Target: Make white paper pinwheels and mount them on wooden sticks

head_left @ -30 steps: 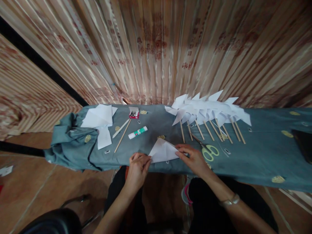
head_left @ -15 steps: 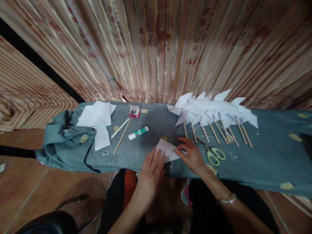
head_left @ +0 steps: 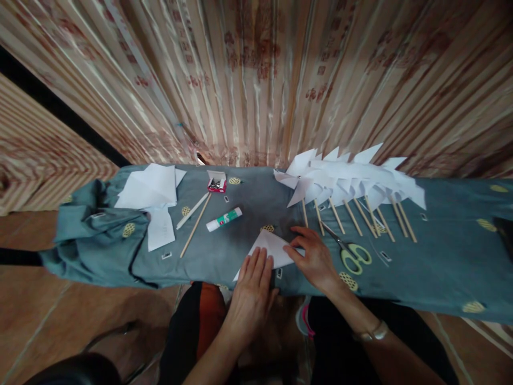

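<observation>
A white sheet of paper [head_left: 276, 244], folded to a triangle, lies on the cloth-covered table in front of me. My left hand [head_left: 252, 278] rests flat on its lower left part, fingers stretched out side by side. At the right corner my right hand [head_left: 315, 259] has its thumb on the paper and its forefinger just beyond, with the corner between them. Green-handled scissors [head_left: 352, 256] lie right beside that hand. Farther left are a glue stick [head_left: 224, 219], a wooden stick [head_left: 195, 224] and a white pen-like rod [head_left: 191, 212].
A row of several white paper pinwheels [head_left: 352, 179] on wooden sticks lies at the back right. Near the back left are a small open red-and-white box [head_left: 217, 182] of shiny metal bits and loose white paper [head_left: 150, 187]. A pleated curtain [head_left: 256, 80] hangs behind the table.
My left hand has slid down a little over the folded paper, so more of its left side shows. The right hand stays at the right corner. The view has shifted slightly.
</observation>
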Demonstrator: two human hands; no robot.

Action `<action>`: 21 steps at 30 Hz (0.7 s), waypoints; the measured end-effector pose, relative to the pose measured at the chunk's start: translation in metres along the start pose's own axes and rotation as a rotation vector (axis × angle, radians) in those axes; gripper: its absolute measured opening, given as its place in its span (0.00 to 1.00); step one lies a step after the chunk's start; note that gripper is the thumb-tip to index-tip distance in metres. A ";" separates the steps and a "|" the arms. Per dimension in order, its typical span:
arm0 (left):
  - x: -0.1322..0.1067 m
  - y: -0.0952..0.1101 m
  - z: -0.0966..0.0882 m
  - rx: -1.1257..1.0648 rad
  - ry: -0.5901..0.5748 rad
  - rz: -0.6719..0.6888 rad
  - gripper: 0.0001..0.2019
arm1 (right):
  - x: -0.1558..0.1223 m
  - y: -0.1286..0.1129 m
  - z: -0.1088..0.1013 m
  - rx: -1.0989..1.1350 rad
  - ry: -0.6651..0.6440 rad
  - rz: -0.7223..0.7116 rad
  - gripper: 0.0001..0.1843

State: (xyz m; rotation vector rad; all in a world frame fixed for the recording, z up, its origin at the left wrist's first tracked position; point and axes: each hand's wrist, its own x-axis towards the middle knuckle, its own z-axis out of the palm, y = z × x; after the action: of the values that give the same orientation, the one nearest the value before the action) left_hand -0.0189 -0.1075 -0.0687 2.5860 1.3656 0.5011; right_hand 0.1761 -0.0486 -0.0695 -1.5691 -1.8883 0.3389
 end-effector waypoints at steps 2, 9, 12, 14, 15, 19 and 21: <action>0.001 -0.001 0.001 -0.001 0.001 0.003 0.31 | 0.000 0.000 0.000 0.001 0.004 0.001 0.10; 0.002 -0.003 0.003 0.007 0.010 0.007 0.30 | 0.001 -0.003 -0.001 -0.013 -0.004 0.000 0.11; 0.001 -0.002 0.003 -0.006 0.005 0.002 0.31 | 0.002 -0.003 -0.001 -0.032 -0.004 -0.004 0.10; 0.001 -0.002 0.004 -0.016 -0.001 -0.004 0.32 | 0.001 -0.003 -0.001 -0.041 -0.007 -0.010 0.10; 0.001 -0.002 0.004 -0.016 -0.004 -0.003 0.33 | 0.001 -0.004 -0.001 -0.044 -0.009 -0.014 0.10; 0.000 -0.004 0.007 0.002 -0.008 0.021 0.34 | 0.000 -0.004 -0.002 -0.072 -0.009 -0.036 0.10; -0.001 -0.004 0.008 0.008 -0.008 0.029 0.35 | -0.002 -0.006 -0.002 -0.106 0.006 -0.059 0.10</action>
State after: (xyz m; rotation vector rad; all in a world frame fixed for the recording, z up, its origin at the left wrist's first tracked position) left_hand -0.0198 -0.1056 -0.0773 2.6147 1.3324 0.4902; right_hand 0.1726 -0.0527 -0.0652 -1.5773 -1.9720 0.2115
